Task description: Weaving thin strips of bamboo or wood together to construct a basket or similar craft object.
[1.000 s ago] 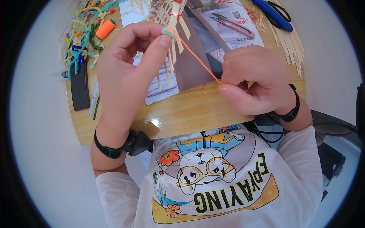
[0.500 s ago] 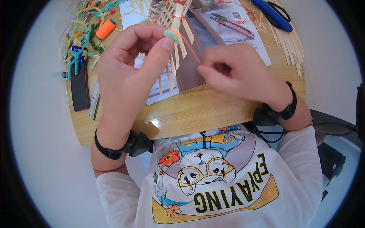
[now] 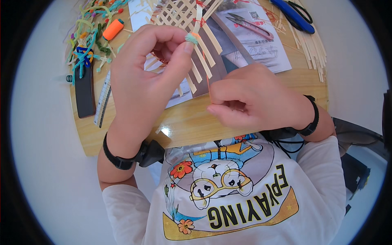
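Observation:
Between thumb and forefinger, my left hand [image 3: 149,75] pinches a small pale-green fuzzy tuft [image 3: 190,38], like a bit of pipe cleaner, with orange wound at its top. From there an orange thread [image 3: 208,81] runs down, nearly straight, to my right hand [image 3: 255,98], whose fingers are closed on its lower end. Just beyond the left fingers is an open lattice woven from pale bamboo strips [image 3: 175,16], with loose ends pointing toward me and red thread ties on it. My left hand hides part of the lattice; whether it also grips a strip, I cannot tell.
Printed sheets [image 3: 261,55] lie under the lattice, with thread snips [image 3: 250,26] on them. Blue-handled pliers or cutters [image 3: 292,15] and loose strips [image 3: 312,53] lie right. At left are an orange thread spool [image 3: 113,30], tangled pipe cleaners [image 3: 87,24], a dark flat case [image 3: 84,96] and a ruler [image 3: 103,100].
My right hand has come down toward me with the thread, which now hangs more steeply. My left hand and the tuft have shifted slightly right; the lattice's strip ends have shifted right too.

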{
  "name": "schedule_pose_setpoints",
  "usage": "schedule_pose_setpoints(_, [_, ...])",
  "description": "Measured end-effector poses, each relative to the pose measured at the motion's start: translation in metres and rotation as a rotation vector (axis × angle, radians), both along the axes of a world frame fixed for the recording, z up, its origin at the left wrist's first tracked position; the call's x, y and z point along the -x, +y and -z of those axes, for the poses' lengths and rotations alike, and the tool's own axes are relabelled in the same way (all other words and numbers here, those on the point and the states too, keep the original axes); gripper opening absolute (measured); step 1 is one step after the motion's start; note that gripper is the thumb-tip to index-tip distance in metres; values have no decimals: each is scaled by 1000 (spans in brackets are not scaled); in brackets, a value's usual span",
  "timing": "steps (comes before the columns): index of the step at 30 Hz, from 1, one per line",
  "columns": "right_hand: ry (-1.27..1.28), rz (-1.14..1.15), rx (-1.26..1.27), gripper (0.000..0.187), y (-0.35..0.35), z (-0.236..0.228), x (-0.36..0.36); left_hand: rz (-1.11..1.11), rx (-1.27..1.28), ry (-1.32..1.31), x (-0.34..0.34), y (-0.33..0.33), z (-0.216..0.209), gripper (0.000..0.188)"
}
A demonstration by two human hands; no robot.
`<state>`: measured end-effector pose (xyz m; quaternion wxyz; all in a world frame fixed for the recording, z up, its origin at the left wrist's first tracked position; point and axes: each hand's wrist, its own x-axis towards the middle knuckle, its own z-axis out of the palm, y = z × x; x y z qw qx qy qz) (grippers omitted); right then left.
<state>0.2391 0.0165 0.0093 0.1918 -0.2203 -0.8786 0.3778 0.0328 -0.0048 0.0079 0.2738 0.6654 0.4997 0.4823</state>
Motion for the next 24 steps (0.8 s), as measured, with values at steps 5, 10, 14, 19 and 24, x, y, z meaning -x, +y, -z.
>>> schedule_pose_setpoints(5, [81,-24,23,22,1,-7,-5,-36,6,51,0,0,-1,11])
schedule_pose_setpoints(10, [204,-40,25,23,-1,-6,-8,-34,-2,66,-1,1,0,10])
schedule_pose_setpoints(14, [213,-54,53,23,-3,-3,-4,-47,-37,16,-5,4,3,9])
schedule_pose_setpoints(19, [257,-65,102,22,-3,-9,-6,2,14,89,-4,1,1,11])
schedule_pose_setpoints(24, [274,-89,259,20,-1,-17,-12,16,-3,111,-4,0,1,11])
